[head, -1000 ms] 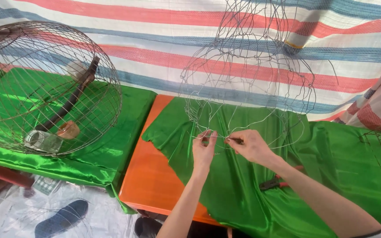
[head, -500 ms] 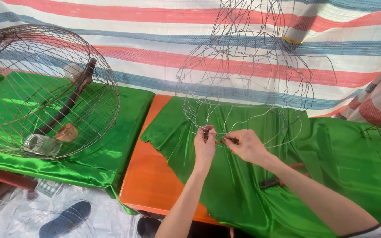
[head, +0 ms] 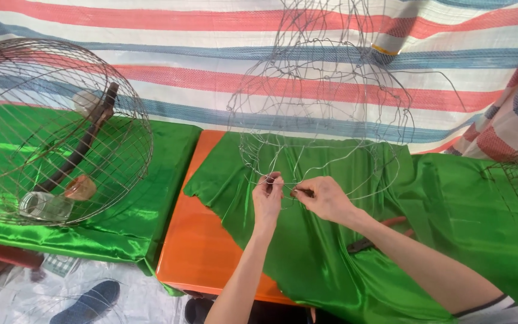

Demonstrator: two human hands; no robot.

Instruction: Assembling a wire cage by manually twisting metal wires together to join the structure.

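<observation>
A tall open frame of thin bent wire [head: 322,90] stands on green satin cloth [head: 331,258] over an orange table [head: 202,252]. My left hand [head: 268,201] pinches a strand at the frame's lower front edge. My right hand [head: 325,198] pinches the same wire just to the right, fingertips a few centimetres from the left ones. Both forearms reach in from the bottom of the view.
A round wire cage [head: 49,129] lies on a green-covered bench at left, with a clear jar [head: 44,206] and a dark stick by it. Pliers with red handles [head: 376,234] lie under my right forearm. A striped tarp [head: 211,72] hangs behind. A shoe [head: 85,303] is on the floor.
My hands and the wire stay almost in place; the fingers have shifted slightly along the strand. The view has drifted a little.
</observation>
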